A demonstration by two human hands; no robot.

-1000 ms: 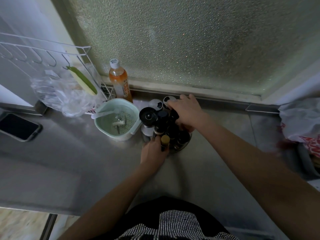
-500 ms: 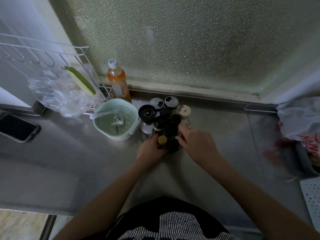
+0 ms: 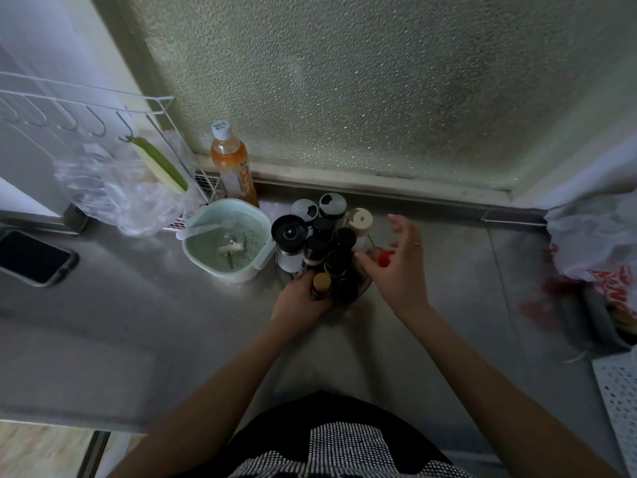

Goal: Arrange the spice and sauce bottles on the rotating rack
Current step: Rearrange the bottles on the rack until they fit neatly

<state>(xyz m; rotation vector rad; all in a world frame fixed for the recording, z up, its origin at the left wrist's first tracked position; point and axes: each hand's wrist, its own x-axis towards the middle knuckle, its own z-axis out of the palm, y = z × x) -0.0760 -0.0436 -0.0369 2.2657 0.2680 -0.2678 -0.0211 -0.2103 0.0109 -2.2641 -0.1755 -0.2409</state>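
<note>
The rotating rack point(image 3: 364, 292) stands on the steel counter below the frosted window, packed with several dark-capped bottles point(image 3: 336, 262). A black-topped grinder point(image 3: 289, 232), two shaker jars with white lids point(image 3: 331, 203) and a beige-capped bottle point(image 3: 359, 219) stand at its left and back. My left hand point(image 3: 298, 300) is at the rack's front edge, fingers wrapped around a gold-capped bottle point(image 3: 321, 281). My right hand point(image 3: 400, 267) is at the rack's right side, thumb and fingers around a small red-capped bottle point(image 3: 384, 259), the other fingers spread.
A pale green strainer bowl point(image 3: 225, 248) sits just left of the rack, an orange drink bottle point(image 3: 233, 167) behind it. A white wire rack point(image 3: 89, 108) with a plastic bag is at the left, a phone point(image 3: 32, 257) beside it. Bags point(image 3: 599, 243) lie at the right.
My right hand left the back of the rack, passed its front and is now at its right side with a red-capped bottle in it. My left hand stayed at the front.
</note>
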